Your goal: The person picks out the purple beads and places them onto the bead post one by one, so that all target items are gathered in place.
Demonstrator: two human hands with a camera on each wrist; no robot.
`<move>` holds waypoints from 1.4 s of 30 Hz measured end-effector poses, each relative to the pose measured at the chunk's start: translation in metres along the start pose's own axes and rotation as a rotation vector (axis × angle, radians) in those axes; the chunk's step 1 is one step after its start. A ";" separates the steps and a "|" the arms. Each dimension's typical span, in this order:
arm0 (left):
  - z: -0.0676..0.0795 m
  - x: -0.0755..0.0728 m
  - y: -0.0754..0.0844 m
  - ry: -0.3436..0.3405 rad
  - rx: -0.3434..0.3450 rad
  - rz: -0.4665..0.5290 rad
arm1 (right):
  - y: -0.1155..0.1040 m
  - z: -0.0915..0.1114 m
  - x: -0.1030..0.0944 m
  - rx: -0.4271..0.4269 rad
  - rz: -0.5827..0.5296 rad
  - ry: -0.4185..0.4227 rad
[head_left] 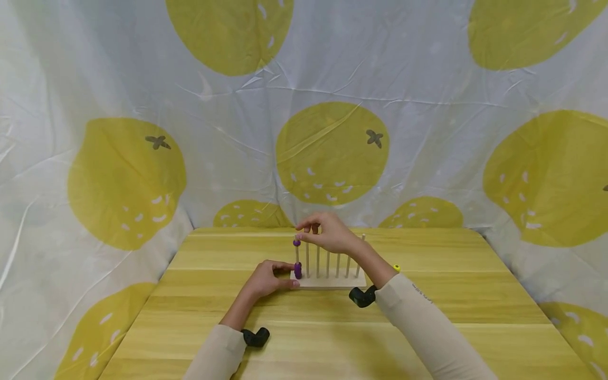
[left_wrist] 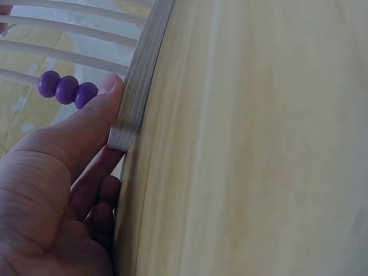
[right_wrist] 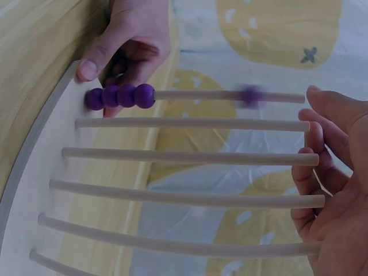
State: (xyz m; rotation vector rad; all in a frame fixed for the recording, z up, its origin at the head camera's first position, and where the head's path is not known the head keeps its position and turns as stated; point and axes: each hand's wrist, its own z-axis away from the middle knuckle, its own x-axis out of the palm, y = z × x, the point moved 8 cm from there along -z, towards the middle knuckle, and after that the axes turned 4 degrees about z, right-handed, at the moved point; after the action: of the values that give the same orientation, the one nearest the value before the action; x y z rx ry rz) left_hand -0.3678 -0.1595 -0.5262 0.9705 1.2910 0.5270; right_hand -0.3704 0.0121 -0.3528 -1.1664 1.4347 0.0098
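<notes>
One wooden base (head_left: pixel 332 283) bears seven rods (right_wrist: pixel 198 156); five purple beads (right_wrist: pixel 126 96) share the rod at its left end, four stacked low, one higher. Hands number two: the left hand (head_left: pixel 267 278) at that end, the right hand (head_left: pixel 332 233) above it.

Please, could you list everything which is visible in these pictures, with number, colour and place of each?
table: one, light wood, across the lower head view
backdrop cloth: cannot count pieces, white with yellow prints, around the table
wooden base: one, pale, on the table
rods: seven, pale, in a row on the base
lower beads: apparently four, purple, at the bottom of the leftmost rod
upper bead: one, purple, higher on that rod
small object: one, yellow, beside the right sleeve, too small to identify
wrist devices: two, black, one at each sleeve's end
sleeves: two, beige, at the head view's bottom
left hand: one, bare, gripping the base's left end
right hand: one, bare, at the leftmost rod's top
</notes>
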 end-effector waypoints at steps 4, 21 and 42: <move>0.000 0.000 0.000 0.005 -0.002 0.010 | 0.000 0.001 -0.001 -0.014 0.000 0.005; -0.002 0.000 0.001 -0.008 -0.023 0.000 | 0.003 0.014 -0.019 -0.020 0.000 0.020; -0.002 0.001 -0.002 -0.001 -0.021 0.015 | 0.042 0.054 -0.061 0.065 0.004 0.096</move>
State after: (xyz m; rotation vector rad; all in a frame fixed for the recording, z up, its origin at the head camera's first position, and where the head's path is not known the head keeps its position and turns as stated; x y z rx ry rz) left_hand -0.3697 -0.1592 -0.5290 0.9635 1.2758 0.5511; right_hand -0.3710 0.1039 -0.3472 -1.1236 1.5103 -0.0903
